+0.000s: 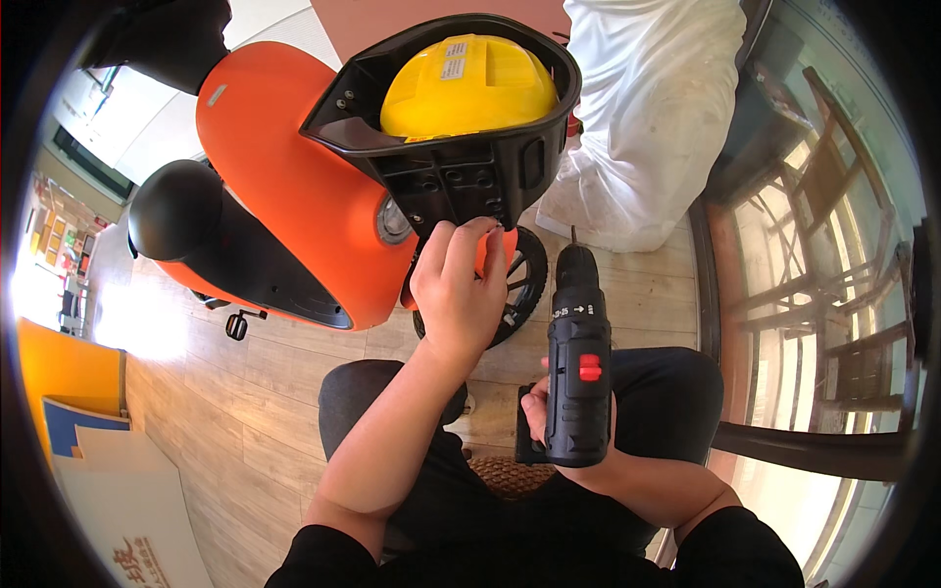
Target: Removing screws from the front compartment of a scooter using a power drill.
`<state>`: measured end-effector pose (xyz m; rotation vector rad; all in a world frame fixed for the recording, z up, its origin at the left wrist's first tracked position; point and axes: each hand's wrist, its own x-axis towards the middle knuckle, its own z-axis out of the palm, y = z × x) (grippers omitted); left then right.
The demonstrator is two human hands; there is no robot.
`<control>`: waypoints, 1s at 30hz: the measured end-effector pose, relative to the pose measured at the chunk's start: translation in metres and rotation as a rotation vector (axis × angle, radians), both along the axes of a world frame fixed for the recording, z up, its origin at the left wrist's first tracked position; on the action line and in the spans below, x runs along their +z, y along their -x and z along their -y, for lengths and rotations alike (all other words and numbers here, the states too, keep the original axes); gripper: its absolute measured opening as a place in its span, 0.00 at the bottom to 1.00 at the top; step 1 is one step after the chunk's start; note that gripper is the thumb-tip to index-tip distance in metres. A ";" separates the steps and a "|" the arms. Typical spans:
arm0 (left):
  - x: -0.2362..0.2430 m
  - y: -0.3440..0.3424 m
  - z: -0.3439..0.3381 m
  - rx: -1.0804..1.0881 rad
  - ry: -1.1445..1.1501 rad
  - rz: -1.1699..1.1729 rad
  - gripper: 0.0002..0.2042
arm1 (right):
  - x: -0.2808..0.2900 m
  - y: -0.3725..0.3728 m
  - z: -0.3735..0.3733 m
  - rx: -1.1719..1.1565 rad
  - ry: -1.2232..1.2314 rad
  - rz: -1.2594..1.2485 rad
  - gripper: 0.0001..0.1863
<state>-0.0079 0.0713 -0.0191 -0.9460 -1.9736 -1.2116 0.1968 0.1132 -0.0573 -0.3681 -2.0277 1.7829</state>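
An orange electric scooter [284,167] stands in front of me with a black rear basket [461,157] holding a yellow helmet [469,86]. My left hand [456,284] is raised to the underside of the basket's black bracket, fingertips pinched there; what they pinch is too small to tell. My right hand [549,416] rests low over my lap and holds a black cordless drill [578,363] with a red switch, its bit pointing up toward the bracket but apart from it. The scooter's rear wheel [515,284] shows behind my left hand.
White covered bulk [647,118] stands at the back right. A glass wall with a dark frame [706,294] runs along the right, wooden chairs behind it. Flat cardboard sheets [108,480] lie on the wooden floor at lower left. My knees in dark trousers fill the lower middle.
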 end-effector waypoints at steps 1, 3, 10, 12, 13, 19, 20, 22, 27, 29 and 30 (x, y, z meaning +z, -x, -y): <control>0.000 0.000 0.000 -0.005 -0.004 -0.011 0.11 | -0.001 0.000 0.001 -0.006 0.014 0.000 0.25; 0.002 0.000 0.000 -0.015 0.011 0.003 0.10 | -0.002 0.000 0.001 -0.015 0.028 0.000 0.25; 0.003 0.002 -0.002 -0.035 -0.020 0.015 0.10 | 0.007 0.004 0.004 -0.049 0.082 0.031 0.24; 0.003 0.002 -0.002 -0.030 -0.030 0.035 0.10 | 0.010 0.004 0.004 -0.078 0.122 0.084 0.25; 0.003 0.002 -0.002 -0.025 -0.040 0.054 0.09 | 0.011 0.004 0.004 -0.072 0.143 0.092 0.25; 0.006 0.000 -0.004 -0.040 -0.052 0.156 0.07 | 0.007 0.004 0.001 -0.029 0.061 0.007 0.23; 0.006 0.001 -0.004 -0.040 -0.051 0.157 0.07 | 0.006 0.004 0.001 -0.031 0.038 0.005 0.22; 0.005 0.002 -0.004 -0.014 -0.045 0.158 0.07 | 0.006 0.004 0.002 -0.029 0.077 0.018 0.23; 0.003 0.000 -0.006 -0.015 -0.043 0.112 0.07 | 0.012 0.004 0.003 -0.062 0.200 0.079 0.25; 0.003 0.000 -0.007 -0.011 -0.036 0.108 0.08 | 0.013 0.005 0.003 -0.058 0.203 0.063 0.26; 0.002 0.001 -0.008 -0.008 -0.040 0.094 0.08 | 0.014 0.005 0.004 -0.059 0.203 0.063 0.26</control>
